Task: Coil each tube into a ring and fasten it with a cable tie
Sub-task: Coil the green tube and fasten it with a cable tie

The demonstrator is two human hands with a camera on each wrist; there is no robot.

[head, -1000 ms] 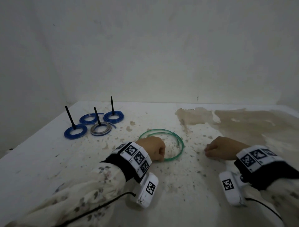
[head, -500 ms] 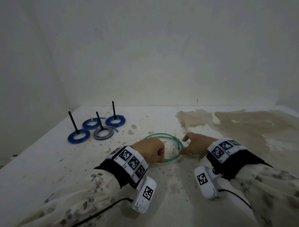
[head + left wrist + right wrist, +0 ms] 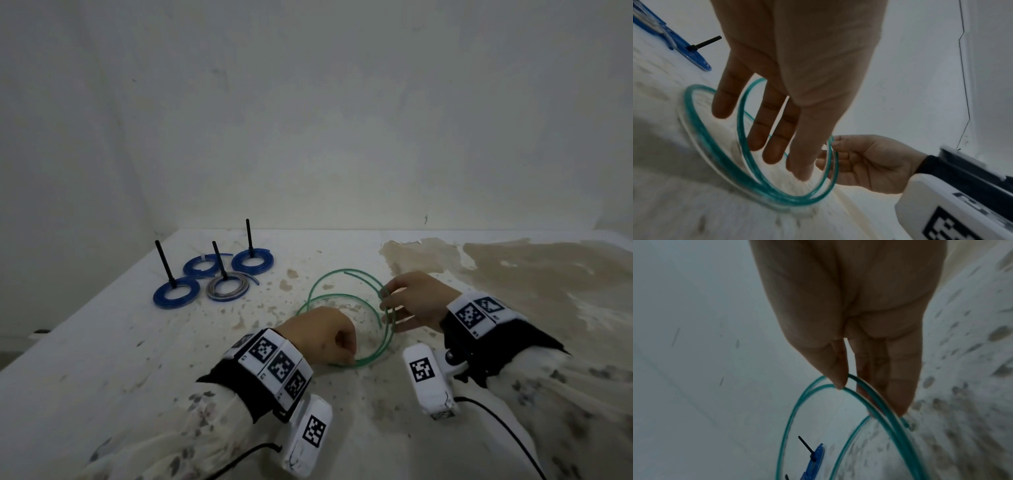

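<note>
Head view: green tube (image 3: 346,298) sits mid-surface in roughly two loose loops, far side lifted, near side down on the surface (image 3: 102,359). Right hand (image 3: 416,301) pinches the right side of the loops, grip clamped on both strands. Left hand (image 3: 320,334) looks fisted over the near-left arc from here. Four tied coils (image 3: 212,275) with black tie tails upright sit toward the far-left corner. No loose cable tie visible.

Left wrist view: left hand (image 3: 787,81) fingers are actually straight and spread, reaching down through the loops of the tube (image 3: 760,178). Grip apart, not clamped on anything; touching or not, cannot tell. Right hand (image 3: 863,164) visible holding the far arc.

Right wrist view: thumb and fingers of right hand (image 3: 859,321) pinch two tube (image 3: 869,404) strands together at the crossing.

Judgement: tube is light, thin and springy, loops will pop open if released. Hold where the strands overlap and near the free end; tie there.
</note>
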